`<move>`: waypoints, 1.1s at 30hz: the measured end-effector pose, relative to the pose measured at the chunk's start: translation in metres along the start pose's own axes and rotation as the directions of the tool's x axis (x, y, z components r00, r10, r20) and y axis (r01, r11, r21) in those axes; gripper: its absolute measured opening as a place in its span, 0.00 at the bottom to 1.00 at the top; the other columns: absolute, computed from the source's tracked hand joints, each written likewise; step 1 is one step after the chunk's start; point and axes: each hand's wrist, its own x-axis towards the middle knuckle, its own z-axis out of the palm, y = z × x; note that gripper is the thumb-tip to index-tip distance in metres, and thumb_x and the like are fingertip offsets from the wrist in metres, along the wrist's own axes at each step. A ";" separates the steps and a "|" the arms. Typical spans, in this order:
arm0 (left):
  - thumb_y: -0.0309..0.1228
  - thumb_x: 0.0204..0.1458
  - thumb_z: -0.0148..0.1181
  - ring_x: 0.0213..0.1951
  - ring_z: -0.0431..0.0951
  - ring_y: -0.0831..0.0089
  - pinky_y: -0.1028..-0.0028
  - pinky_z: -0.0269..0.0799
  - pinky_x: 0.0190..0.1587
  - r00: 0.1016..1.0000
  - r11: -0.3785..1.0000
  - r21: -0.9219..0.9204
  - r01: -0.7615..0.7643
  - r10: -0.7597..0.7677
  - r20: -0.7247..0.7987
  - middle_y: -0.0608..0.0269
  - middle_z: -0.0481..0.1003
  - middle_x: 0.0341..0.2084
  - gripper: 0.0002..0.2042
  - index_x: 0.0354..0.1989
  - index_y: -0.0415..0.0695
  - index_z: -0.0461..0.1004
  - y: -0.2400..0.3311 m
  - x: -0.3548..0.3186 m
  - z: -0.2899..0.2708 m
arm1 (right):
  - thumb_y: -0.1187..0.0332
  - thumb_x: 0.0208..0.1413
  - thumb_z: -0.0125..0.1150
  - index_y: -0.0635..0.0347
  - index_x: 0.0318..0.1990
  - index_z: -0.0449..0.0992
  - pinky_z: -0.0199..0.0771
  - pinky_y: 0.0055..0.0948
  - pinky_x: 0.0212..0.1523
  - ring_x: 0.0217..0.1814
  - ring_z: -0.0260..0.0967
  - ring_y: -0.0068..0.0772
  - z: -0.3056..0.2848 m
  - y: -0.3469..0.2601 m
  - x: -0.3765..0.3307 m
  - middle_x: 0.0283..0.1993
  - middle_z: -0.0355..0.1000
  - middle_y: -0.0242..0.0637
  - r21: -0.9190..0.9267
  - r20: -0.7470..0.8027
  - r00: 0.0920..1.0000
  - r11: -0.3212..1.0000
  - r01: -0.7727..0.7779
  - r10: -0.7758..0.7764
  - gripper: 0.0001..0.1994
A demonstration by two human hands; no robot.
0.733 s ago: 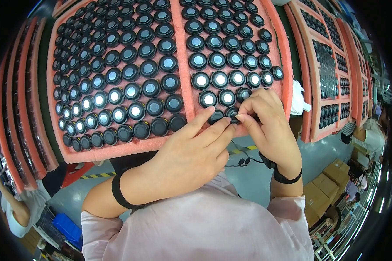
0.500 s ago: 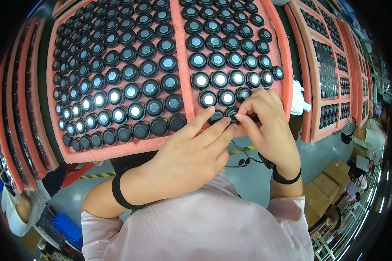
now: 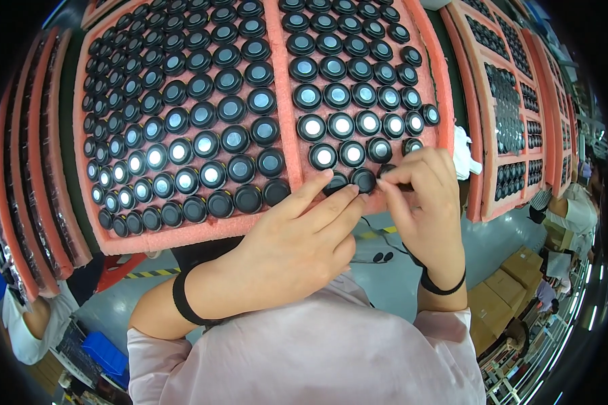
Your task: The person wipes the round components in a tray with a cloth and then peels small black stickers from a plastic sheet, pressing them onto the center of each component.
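A pink foam tray (image 3: pixel 285 88) holds rows of round black parts, many with a shiny silver disc in the middle. My left hand (image 3: pixel 297 233) lies at the tray's near edge, fingers stretched out. Its fingertips rest by a plain black part (image 3: pixel 363 180) in the nearest row of the right section; another beside it is partly covered. To the right, my right hand (image 3: pixel 425 196) has thumb and index finger pinched at a round black part (image 3: pixel 386 169), mostly hidden behind the fingers. Both wrists wear black bands.
Stacked pink foam trays (image 3: pixel 30 162) stand at the left. More filled foam trays (image 3: pixel 478 135) lie to the right, with a white bundle (image 3: pixel 461 152) between. Cardboard boxes (image 3: pixel 496 297), a blue bin (image 3: pixel 105 351) and other people are farther off.
My right hand has shifted right along the nearest row, from the part by my left fingertips to the one beside it. My left hand has barely moved.
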 end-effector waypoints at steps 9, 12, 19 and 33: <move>0.40 0.40 0.74 0.38 0.78 0.64 0.66 0.74 0.39 0.992 0.986 -0.109 0.122 -0.126 -0.028 0.58 0.76 0.42 0.19 0.36 0.41 0.77 0.000 -0.012 -0.026 | 0.72 0.42 0.78 0.60 0.39 0.79 0.71 0.38 0.44 0.44 0.73 0.44 -0.029 -0.014 -0.025 0.39 0.75 0.38 0.421 0.240 0.971 0.899 -0.117 0.013 0.16; 0.40 0.41 0.74 0.34 0.77 0.67 0.68 0.73 0.34 0.993 0.990 -0.077 0.115 -0.113 0.021 0.61 0.74 0.38 0.20 0.38 0.41 0.77 0.003 -0.009 -0.031 | 0.72 0.41 0.80 0.60 0.39 0.79 0.71 0.38 0.45 0.45 0.73 0.42 -0.022 -0.013 -0.035 0.41 0.75 0.39 0.380 0.243 0.970 0.919 -0.107 0.013 0.18; 0.37 0.47 0.71 0.27 0.75 0.72 0.73 0.69 0.26 0.994 0.995 -0.023 0.099 -0.098 0.051 0.67 0.70 0.27 0.16 0.39 0.41 0.77 0.008 0.000 -0.031 | 0.73 0.38 0.80 0.59 0.40 0.78 0.71 0.39 0.44 0.44 0.72 0.43 -0.010 -0.017 -0.033 0.41 0.75 0.37 0.331 0.171 0.985 0.943 -0.039 -0.019 0.20; 0.29 0.43 0.63 0.22 0.70 0.79 0.77 0.63 0.19 0.996 0.974 0.218 -0.068 0.054 0.067 0.71 0.67 0.22 0.12 0.37 0.41 0.78 0.016 0.019 -0.021 | 0.74 0.42 0.75 0.56 0.35 0.75 0.67 0.38 0.39 0.38 0.71 0.42 -0.020 -0.015 -0.045 0.38 0.74 0.34 0.123 0.073 0.994 0.989 0.076 -0.085 0.14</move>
